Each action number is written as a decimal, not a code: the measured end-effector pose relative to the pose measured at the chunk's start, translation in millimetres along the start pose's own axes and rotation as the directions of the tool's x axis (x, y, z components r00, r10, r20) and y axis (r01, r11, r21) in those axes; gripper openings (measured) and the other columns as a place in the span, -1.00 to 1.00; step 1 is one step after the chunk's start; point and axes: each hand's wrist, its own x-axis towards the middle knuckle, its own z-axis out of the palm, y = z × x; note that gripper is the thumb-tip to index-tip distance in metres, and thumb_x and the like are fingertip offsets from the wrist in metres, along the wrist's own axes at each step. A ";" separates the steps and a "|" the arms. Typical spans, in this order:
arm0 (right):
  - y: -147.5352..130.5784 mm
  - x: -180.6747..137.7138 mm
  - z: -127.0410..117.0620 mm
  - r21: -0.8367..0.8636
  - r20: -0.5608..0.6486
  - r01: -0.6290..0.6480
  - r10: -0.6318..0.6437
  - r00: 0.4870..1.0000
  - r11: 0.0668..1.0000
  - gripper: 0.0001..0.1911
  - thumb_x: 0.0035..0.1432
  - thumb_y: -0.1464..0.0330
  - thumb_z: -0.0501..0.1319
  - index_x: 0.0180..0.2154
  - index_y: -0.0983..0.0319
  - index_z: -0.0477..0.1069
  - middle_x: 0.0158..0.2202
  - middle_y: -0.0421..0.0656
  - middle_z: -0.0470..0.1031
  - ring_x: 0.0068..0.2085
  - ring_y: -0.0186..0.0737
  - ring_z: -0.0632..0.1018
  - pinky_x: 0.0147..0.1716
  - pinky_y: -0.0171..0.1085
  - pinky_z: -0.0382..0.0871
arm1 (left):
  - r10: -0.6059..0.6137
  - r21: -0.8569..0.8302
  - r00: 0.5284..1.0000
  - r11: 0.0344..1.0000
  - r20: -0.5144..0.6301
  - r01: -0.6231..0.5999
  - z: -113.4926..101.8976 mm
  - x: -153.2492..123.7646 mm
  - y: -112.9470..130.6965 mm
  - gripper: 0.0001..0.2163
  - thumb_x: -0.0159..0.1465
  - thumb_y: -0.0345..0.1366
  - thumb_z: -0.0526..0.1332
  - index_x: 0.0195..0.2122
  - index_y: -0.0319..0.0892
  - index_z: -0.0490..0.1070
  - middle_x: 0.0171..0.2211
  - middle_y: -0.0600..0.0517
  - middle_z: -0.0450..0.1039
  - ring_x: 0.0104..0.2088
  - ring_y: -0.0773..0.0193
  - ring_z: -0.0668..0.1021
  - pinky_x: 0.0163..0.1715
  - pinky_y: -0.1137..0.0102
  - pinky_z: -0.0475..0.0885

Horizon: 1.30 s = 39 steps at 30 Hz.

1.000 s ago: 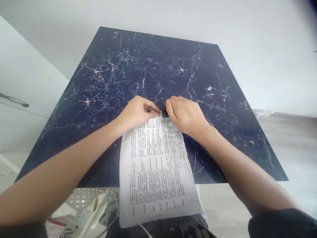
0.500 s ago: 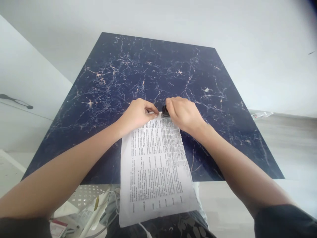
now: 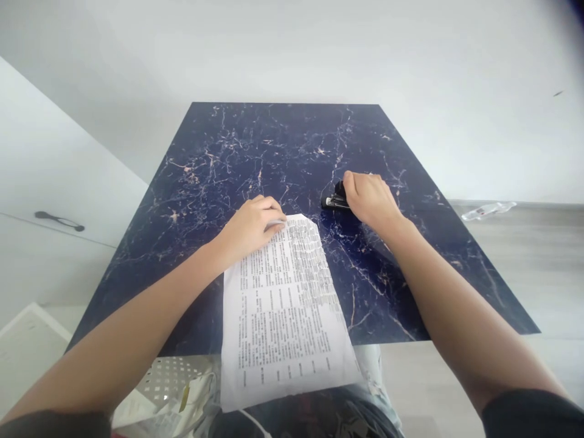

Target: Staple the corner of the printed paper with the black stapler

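A printed stack of paper sheets lies on the near part of the table, its lower end hanging past the front edge. My left hand pinches the far left edge of the sheets between thumb and fingers. To the right, apart from the paper, my right hand is wrapped around a black stapler. The stapler's front end points left, its jaws parted; my fingers hide its rear. The far right corner of the sheets looks cut or folded at a slant.
The dark blue marble-patterned table stands against a white wall. A cabinet door with a black handle is at the left. Below the front edge, a white perforated basket holds assorted items. A clear plastic wrapper lies on the right.
My right hand has drawn the stapler away from the far edge of the paper, to the right. My left hand still grips the sheets. The camera view has tilted upward.
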 end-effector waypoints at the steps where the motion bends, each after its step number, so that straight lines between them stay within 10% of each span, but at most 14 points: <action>1: -0.8 -0.3 0.5 -0.006 0.004 -0.002 0.002 1.000 1.000 -0.43 0.56 0.07 -0.12 -0.46 0.12 0.31 -0.51 -0.07 0.38 -0.33 0.03 0.48 -0.16 -0.03 0.30 | 0.026 0.001 0.999 1.000 0.030 -0.026 -0.3 -0.6 -1.1 -0.80 0.48 -0.30 0.22 -0.02 -0.10 0.65 0.05 -0.07 0.58 0.00 0.09 0.55 0.13 0.08 0.45; 11: -10.6 1.6 -0.2 0.069 -0.148 0.065 -0.054 0.987 0.995 -0.48 0.55 0.06 -0.11 -0.33 0.14 0.42 -0.31 -0.05 0.54 -0.26 -0.05 0.52 -0.19 -0.10 0.36 | 0.040 0.174 0.997 0.983 0.066 -0.050 1.3 -0.4 0.0 -0.72 0.51 -0.31 0.13 0.13 -0.05 0.56 0.15 -0.09 0.54 0.11 0.00 0.51 0.12 0.05 0.38; 19: 76.7 22.8 -24.2 0.062 -0.427 -0.240 0.243 0.871 0.969 -0.68 0.30 0.39 0.07 -0.13 0.25 0.59 -0.13 0.12 0.58 -0.08 0.08 0.55 0.08 0.05 0.37 | 0.042 0.188 0.993 0.980 0.114 -0.063 0.5 -3.0 3.2 -0.72 0.53 -0.22 0.14 0.15 -0.08 0.56 0.16 -0.11 0.52 0.10 -0.03 0.51 0.09 0.04 0.41; 27: 90.9 26.1 -19.9 0.097 -0.265 -0.209 0.227 0.937 0.973 -0.69 0.24 0.26 0.23 -0.10 0.25 0.66 -0.18 0.06 0.66 -0.10 0.08 0.57 0.05 0.04 0.40 | -0.018 0.176 0.998 0.984 0.058 0.007 -1.4 -1.0 -4.5 -0.69 0.52 -0.28 0.07 0.16 -0.01 0.53 0.15 -0.09 0.53 0.11 -0.05 0.53 0.15 -0.03 0.41; 34: 33.3 13.5 -28.8 0.338 0.026 0.173 -0.194 0.981 0.925 -0.59 0.32 0.01 0.27 -0.09 0.18 0.66 -0.05 -0.01 0.67 -0.11 -0.04 0.61 -0.08 -0.09 0.45 | -0.045 0.194 0.999 0.980 0.012 0.041 2.0 -0.2 -11.4 -0.69 0.52 -0.33 0.04 0.15 -0.04 0.52 0.14 -0.10 0.53 0.12 -0.06 0.51 0.15 -0.06 0.41; 39: 37.6 9.4 -36.1 0.463 0.370 -0.018 -0.174 0.913 0.886 -0.47 0.42 -0.08 0.12 0.07 0.12 0.61 0.11 -0.02 0.63 0.06 0.04 0.61 0.06 0.00 0.48 | -0.101 0.137 0.994 0.985 -0.036 0.105 3.0 -1.3 -18.0 -0.66 0.51 -0.41 0.01 0.11 -0.06 0.53 0.12 -0.08 0.54 0.08 -0.03 0.51 0.20 -0.07 0.40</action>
